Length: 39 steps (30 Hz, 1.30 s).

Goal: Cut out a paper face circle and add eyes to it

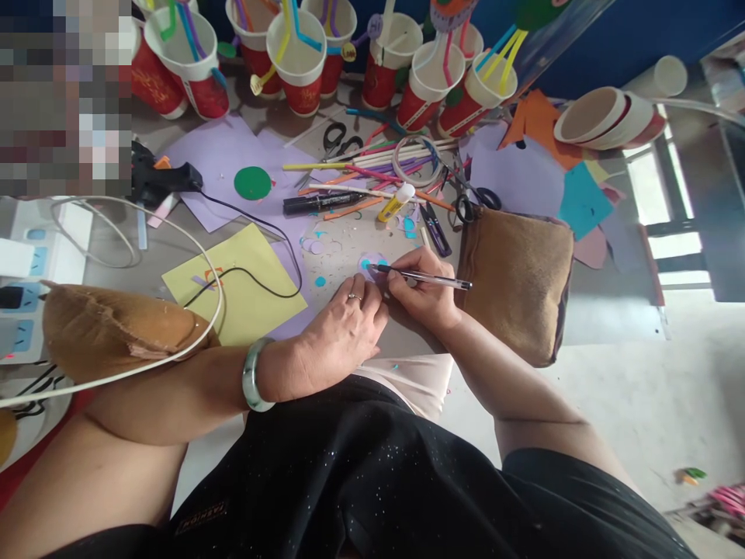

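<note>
My right hand point(424, 289) is closed around a clear-barrelled pen point(434, 276) with a dark grip. The pen's tip points at a small purple paper cutout point(372, 258) with blue dots on it. My left hand point(343, 322) lies palm down on the table, its fingertips at the near edge of the cutout, with a ring on one finger and a bangle point(251, 376) at the wrist. Small blue and purple paper bits point(320, 282) lie around the cutout. Just beyond my hands are a glue stick point(397, 202), a black marker point(311, 203) and a utility knife point(434, 230).
Red-and-white paper cups point(298, 66) holding straws line the back. Scissors point(342, 142) lie near a pile of coloured sticks point(384, 167). A hot glue gun point(168, 177) trails its cord across yellow paper point(233, 287). Brown cushions point(515, 279) flank me; a power strip point(35, 256) sits left.
</note>
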Tool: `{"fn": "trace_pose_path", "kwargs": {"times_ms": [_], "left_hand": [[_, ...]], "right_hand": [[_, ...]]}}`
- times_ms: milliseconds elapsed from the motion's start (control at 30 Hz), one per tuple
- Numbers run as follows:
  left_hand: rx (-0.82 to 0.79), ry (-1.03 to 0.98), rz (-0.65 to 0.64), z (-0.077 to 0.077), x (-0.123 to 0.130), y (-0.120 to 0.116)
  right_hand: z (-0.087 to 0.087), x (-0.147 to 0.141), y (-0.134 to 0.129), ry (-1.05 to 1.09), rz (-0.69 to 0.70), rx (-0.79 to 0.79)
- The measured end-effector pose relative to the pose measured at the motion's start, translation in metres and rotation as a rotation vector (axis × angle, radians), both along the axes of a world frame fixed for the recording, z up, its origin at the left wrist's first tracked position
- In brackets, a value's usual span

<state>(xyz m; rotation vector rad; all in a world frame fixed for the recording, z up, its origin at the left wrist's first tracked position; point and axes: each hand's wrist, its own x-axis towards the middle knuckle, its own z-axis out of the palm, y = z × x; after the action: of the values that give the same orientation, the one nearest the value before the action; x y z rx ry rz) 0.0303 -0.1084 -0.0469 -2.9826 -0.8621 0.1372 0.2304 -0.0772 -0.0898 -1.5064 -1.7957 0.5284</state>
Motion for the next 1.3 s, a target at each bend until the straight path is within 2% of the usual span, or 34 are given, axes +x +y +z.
{"fn": "trace_pose_path", "kwargs": {"times_ms": [467,667,900,1300], "left_hand": [[-0.087,0.042,0.002,0.0062,0.0017,0.0031],[-0.067,0.036,0.008,0.0078,0.0016,0.0029],[-0.065,0.05,0.001,0.0069,0.0022,0.0036],[-0.11,0.069,0.001,0.0089,0.0025,0.0042]], "right_hand": [[-0.0019,0.0006,0.0005,-0.007,0.017,0.016],[-0.0033,0.0011,0.0015,0.005,0.05,0.075],[-0.0051,0.0025,0.0013,-0.01,0.047,0.073],[-0.0067,0.0018,0.0019,0.026,0.082,0.147]]}}
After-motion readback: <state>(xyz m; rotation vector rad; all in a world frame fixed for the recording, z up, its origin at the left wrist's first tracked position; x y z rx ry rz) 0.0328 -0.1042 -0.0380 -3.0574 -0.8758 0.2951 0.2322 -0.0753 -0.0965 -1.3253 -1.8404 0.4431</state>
